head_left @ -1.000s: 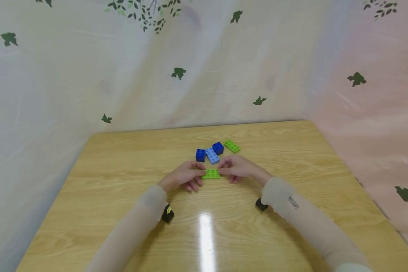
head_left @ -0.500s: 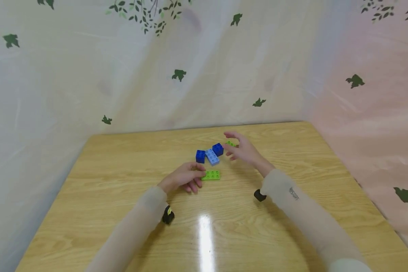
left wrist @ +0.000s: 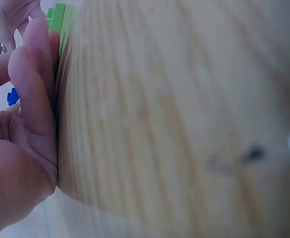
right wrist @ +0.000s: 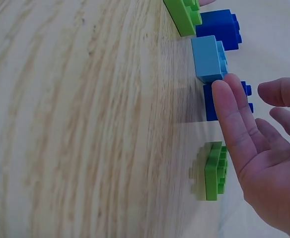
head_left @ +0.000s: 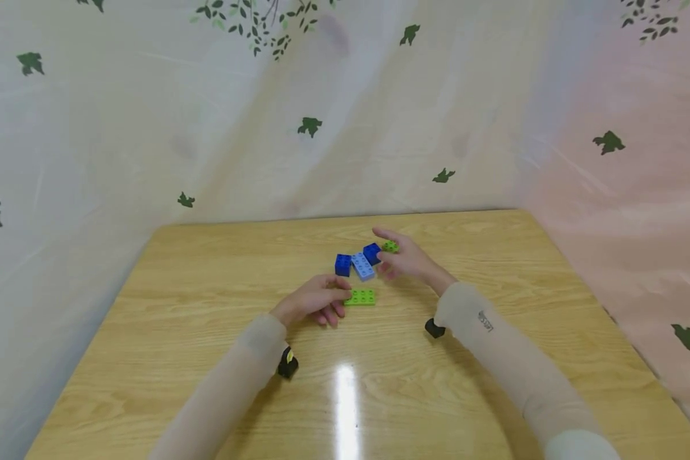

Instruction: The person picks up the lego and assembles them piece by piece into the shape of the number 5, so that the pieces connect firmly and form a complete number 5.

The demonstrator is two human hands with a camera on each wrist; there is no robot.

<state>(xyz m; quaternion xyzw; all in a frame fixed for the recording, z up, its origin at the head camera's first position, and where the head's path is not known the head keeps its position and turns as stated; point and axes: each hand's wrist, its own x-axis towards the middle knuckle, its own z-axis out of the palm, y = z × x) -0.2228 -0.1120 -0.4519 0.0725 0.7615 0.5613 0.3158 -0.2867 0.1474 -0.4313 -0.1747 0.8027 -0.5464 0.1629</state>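
My left hand [head_left: 315,300] pinches the left end of a bright green building brick [head_left: 363,298], flat and studded, at the middle of the table. Behind that brick lie a dark blue brick [head_left: 342,264], a light blue brick [head_left: 363,266] and a second dark blue brick [head_left: 372,251]. My right hand [head_left: 411,259] hovers by this second dark blue brick with fingers spread and nothing held. In the right wrist view its fingertips overlap the dark blue brick [right wrist: 211,103]. Another green brick [head_left: 390,246] sits farther back, partly hidden behind the right hand.
The bricks lie on a wood-grain table [head_left: 207,268], and a light shines off its near part. A pale cloth [head_left: 356,160] printed with leaves and birds hangs behind. Small black devices [head_left: 287,363] sit under both wrists.
My right hand has let go of the near green brick's right end and moved back and up to the second dark blue brick. The left hand has kept its place.
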